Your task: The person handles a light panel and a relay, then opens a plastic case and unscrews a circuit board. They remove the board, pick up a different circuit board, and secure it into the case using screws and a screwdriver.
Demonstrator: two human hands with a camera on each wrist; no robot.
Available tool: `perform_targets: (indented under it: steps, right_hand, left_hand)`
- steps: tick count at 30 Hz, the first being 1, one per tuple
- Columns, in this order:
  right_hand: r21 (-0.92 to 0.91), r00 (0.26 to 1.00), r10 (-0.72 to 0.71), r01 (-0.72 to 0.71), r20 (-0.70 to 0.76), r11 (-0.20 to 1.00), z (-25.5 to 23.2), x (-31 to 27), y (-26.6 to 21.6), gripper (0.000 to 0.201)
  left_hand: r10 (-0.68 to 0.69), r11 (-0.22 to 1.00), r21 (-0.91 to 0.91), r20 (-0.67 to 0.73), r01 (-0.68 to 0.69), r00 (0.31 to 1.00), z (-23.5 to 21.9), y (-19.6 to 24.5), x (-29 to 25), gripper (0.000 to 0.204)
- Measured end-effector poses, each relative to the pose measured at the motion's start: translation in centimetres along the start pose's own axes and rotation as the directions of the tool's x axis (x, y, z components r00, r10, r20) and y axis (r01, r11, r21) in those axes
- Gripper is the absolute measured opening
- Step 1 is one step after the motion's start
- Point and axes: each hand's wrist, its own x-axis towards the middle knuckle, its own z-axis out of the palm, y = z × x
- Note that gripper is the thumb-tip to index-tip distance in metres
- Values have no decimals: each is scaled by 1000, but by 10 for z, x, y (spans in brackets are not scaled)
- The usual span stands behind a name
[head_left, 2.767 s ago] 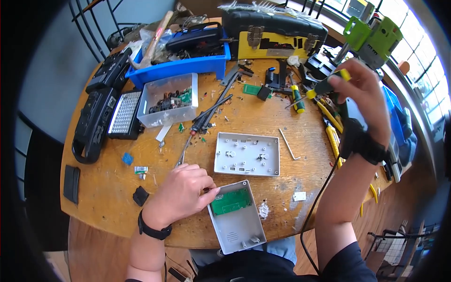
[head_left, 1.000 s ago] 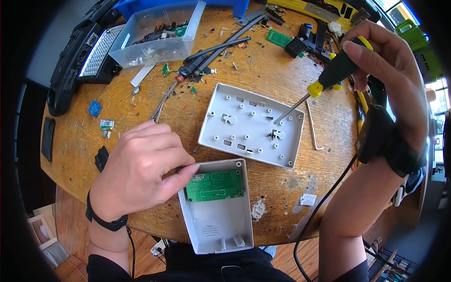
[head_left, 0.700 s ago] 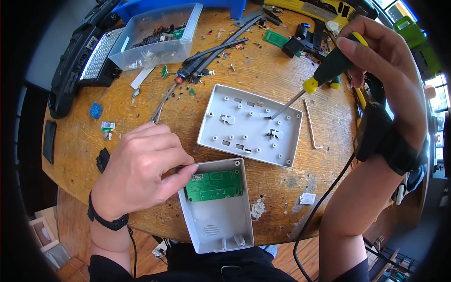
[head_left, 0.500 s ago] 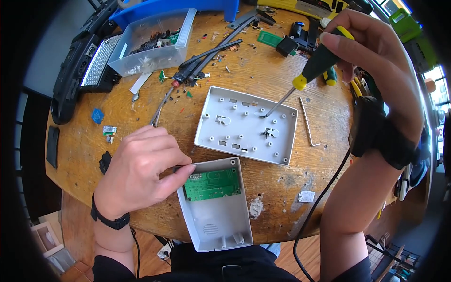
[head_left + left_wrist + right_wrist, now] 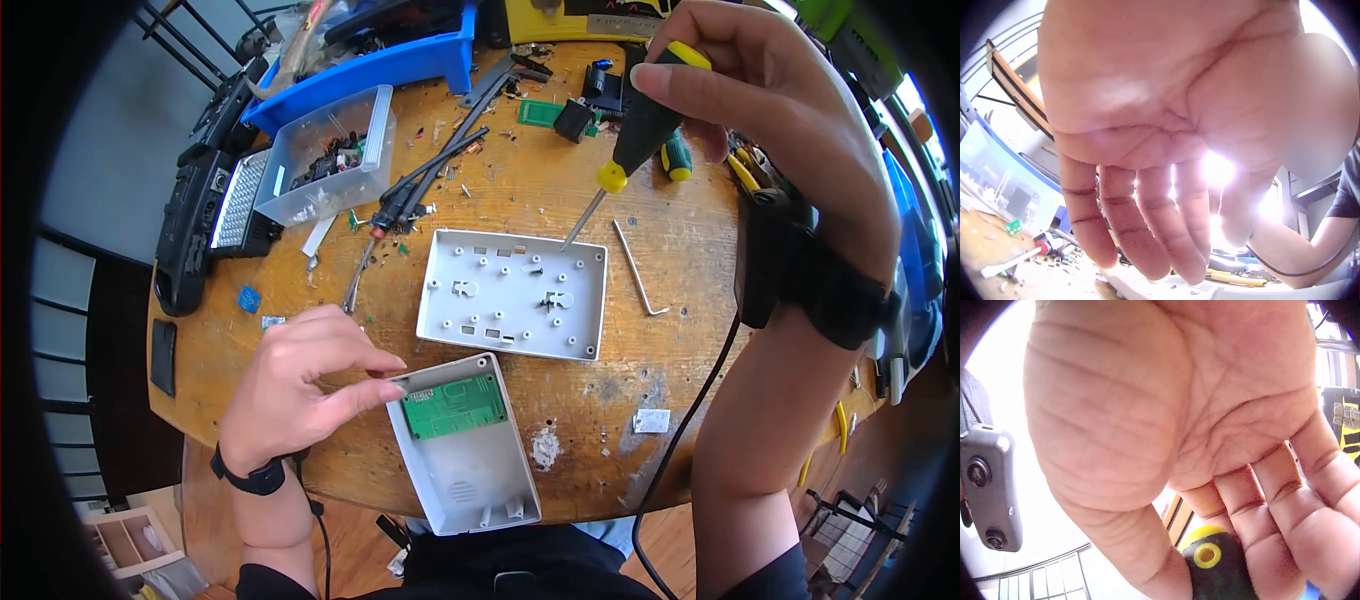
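My right hand (image 5: 785,115) grips a dark green and yellow screwdriver (image 5: 645,130) by its handle, the shaft slanting down to the upper edge of a pale grey half-case (image 5: 480,305). A small dark piece (image 5: 537,271) lies in that half-case near the screwdriver's tip. Beside the corner of a second grey half-case (image 5: 460,485), my left hand (image 5: 300,385) has its thumb and forefinger apart; whether the thumb touches the rim I cannot tell. A green circuit board (image 5: 455,408) sits in this half. In the right wrist view the thumb and fingers surround the handle (image 5: 1219,569).
A bent metal rod (image 5: 638,268) lies right of the upper half-case. Long black tools (image 5: 420,185) and a clear bin (image 5: 330,175) of parts are behind to the left. Another screwdriver (image 5: 677,158) lies beyond the rod, and a white square (image 5: 651,421) towards the front right.
My left thumb and forefinger have parted at the case corner. The screwdriver's tip has shifted from the small dark piece to the upper half-case's far edge. The head view has tilted.
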Motion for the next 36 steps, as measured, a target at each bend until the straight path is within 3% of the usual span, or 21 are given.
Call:
perform_targets:
  steps: [1, 4, 5, 8, 9, 11, 12, 14, 18, 24, 34, 36]
  right_hand:
    - [9, 998, 57, -57, -6, 998, -1, -2, -1, 25]
    - [-107, 999, -23, 19, -32, 994, 7, -3, -6, 25]
    - [-191, 994, 49, -66, -95, 979, 10, -3, -12, 25]
    - [-267, 979, -167, 130, -120, 955, 10, -8, 3, 26]
    - [-301, 991, -33, -8, -132, 954, 11, -6, -8, 26]
    - [-325, 983, 104, -148, -151, 934, 8, -9, -8, 26]
    - [-323, 992, -26, -14, -121, 946, 7, -13, -4, 27]
    - [-314, 983, -156, 120, -95, 942, 0, -16, -1, 27]
    - [-290, 940, -333, 299, -73, 909, 1, -15, 15, 27]
    - [-262, 897, -434, 401, -82, 878, -3, -14, 28, 27]
    - [-260, 832, -545, 506, -105, 822, 1, -14, 42, 27]
    - [-258, 813, -571, 531, -113, 807, 2, -15, 44, 27]
  left_hand:
    - [13, 1000, 9, 14, -13, 1000, -4, 4, 2, 17]
    - [48, 997, 60, 40, -51, 998, -10, 17, 18, 15]
    - [72, 992, 100, 50, -77, 996, -10, 21, 27, 14]
    - [144, 983, 103, 94, -154, 985, 2, 19, 60, 12]
    - [145, 982, 108, 97, -155, 985, 7, 17, 70, 12]
    - [193, 963, 153, 183, -222, 964, 19, 12, 87, 12]
    - [197, 961, 157, 188, -228, 962, 25, 12, 93, 12]
    - [211, 955, 156, 244, -253, 947, 36, 13, 102, 14]
    - [247, 943, 156, 266, -295, 932, 50, 18, 108, 14]
    - [150, 966, 150, 335, -210, 930, 53, 17, 111, 11]
    - [208, 968, 78, 287, -240, 935, 44, 16, 108, 7]
    - [42, 999, -29, 356, -33, 934, 30, 28, 105, 5]
